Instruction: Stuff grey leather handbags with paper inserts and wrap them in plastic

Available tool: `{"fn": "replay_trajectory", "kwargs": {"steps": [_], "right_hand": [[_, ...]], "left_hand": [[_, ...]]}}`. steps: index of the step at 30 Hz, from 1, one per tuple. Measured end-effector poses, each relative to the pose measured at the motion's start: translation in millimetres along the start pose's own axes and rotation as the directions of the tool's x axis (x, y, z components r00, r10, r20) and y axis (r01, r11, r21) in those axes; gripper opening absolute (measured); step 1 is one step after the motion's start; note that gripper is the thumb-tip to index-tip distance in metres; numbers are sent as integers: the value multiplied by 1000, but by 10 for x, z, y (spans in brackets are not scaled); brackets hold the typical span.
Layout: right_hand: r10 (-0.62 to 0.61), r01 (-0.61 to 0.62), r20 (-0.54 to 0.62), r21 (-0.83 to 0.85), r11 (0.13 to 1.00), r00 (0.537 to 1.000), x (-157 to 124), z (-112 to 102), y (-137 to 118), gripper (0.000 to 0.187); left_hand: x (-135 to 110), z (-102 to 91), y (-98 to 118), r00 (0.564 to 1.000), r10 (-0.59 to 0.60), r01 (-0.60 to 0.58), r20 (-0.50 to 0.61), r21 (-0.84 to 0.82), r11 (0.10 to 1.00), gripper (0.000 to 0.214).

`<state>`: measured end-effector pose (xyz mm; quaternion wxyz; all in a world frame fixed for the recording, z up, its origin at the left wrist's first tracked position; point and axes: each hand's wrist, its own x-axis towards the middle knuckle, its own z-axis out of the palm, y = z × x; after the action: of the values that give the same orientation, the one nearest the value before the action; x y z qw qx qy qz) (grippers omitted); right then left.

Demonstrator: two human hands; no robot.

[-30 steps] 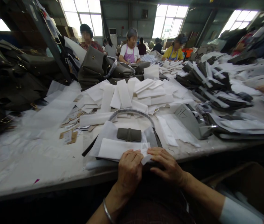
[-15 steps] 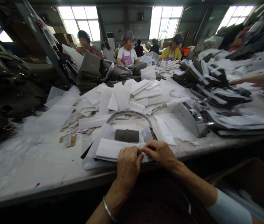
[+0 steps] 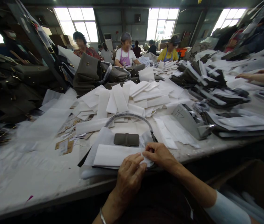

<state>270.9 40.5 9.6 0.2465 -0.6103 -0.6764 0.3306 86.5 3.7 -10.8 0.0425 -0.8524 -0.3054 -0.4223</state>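
My left hand [image 3: 130,175] and my right hand [image 3: 159,154] meet at the near table edge, both pinching the right end of a white foam sheet [image 3: 113,155]. The sheet lies over a dark bag part with a curved grey handle [image 3: 129,117]. A small olive-grey leather piece [image 3: 126,139] rests just beyond my fingers. Both hands have their fingers curled closed on the sheet's corner.
A fan of white foam strips [image 3: 132,96] covers the table middle. A grey tape dispenser [image 3: 191,120] stands to the right. Olive handbags [image 3: 94,73] pile up at the left and back. Another person's arm [image 3: 260,77] reaches in at the right; several workers sit at the far end.
My hands drew closer together over the sheet's right corner and shifted slightly toward me. The other person's arm at the right came into view, reaching over the table.
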Motion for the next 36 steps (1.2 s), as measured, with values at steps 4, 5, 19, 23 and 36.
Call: {"fn": "replay_trajectory", "kwargs": {"steps": [4,5,19,23,36], "right_hand": [[32,-32,43,11,999,999,61,-27,29,13],[35,-35,48,-2,999,998,81,-33,24,12],[120,-42,-552,150,988,825,-47,-1363,552,38],[256,-291,-707,74,954,659,-155,-2178,1051,31],[401,-301,-409,288,909,820,159,-2355,1391,26]], "left_hand": [[-40,-28,26,992,72,-67,106,-41,997,24],[-39,-24,43,993,39,-36,109,-31,999,26],[-74,71,71,998,-30,26,60,69,997,25],[-118,119,-46,997,44,-50,60,103,993,26],[-54,112,-68,994,113,-113,6,172,979,23]]}}
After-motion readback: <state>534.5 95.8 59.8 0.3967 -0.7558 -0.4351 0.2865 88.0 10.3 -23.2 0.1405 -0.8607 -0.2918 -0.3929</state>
